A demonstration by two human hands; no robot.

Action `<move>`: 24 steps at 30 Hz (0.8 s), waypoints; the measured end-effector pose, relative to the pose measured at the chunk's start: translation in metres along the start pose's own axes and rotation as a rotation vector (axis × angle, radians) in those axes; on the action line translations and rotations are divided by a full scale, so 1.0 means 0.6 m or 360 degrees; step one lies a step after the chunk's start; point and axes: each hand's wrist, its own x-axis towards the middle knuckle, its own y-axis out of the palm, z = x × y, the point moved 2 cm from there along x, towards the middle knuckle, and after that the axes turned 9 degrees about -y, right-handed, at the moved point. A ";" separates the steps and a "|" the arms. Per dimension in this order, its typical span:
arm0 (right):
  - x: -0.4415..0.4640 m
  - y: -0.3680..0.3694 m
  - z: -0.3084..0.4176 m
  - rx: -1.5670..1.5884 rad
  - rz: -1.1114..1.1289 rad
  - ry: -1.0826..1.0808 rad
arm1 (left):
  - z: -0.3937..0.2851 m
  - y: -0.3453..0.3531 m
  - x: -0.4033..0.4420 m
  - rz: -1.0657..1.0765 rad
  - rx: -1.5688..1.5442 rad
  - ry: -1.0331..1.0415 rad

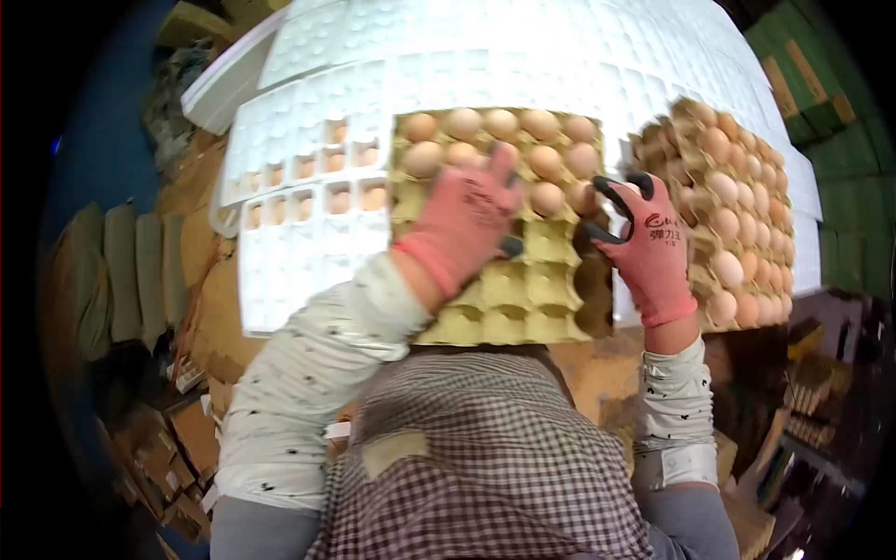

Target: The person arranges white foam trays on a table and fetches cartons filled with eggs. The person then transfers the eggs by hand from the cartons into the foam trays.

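Note:
My left hand (471,215), in a pink glove with dark fingertips, is over the yellow-green egg tray (509,322). Its fingers are apart and slightly blurred, reaching onto eggs in the upper rows; what lies beneath the palm is hidden. Brown eggs (541,124) fill the tray's far rows, and the near cups are bare. At the tray's right edge, my right hand (646,243) in a matching glove curls its thumb and forefinger around an egg (585,198). Something pale shows between its other fingers, perhaps another egg.
White foam trays (308,103) cover the table; the left one holds several eggs (339,199). A stack of filled egg trays (737,224) stands at the right. Green crates (845,168) are at far right, cardboard (193,434) at lower left. A checkered apron (476,457) covers my lap.

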 end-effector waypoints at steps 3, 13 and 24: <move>0.031 0.028 0.019 -0.0410 0.0177 0.0006 | 0.031 0.000 0.009 -0.0099 -0.0366 -0.0088; 0.161 0.044 0.191 0.0991 -0.0022 -0.0017 | 0.533 0.163 -0.119 -0.0768 -0.1092 -0.1364; 0.493 0.408 0.441 -0.0137 0.0489 -0.0790 | 0.737 0.311 -0.121 -0.0650 -0.0562 -0.1703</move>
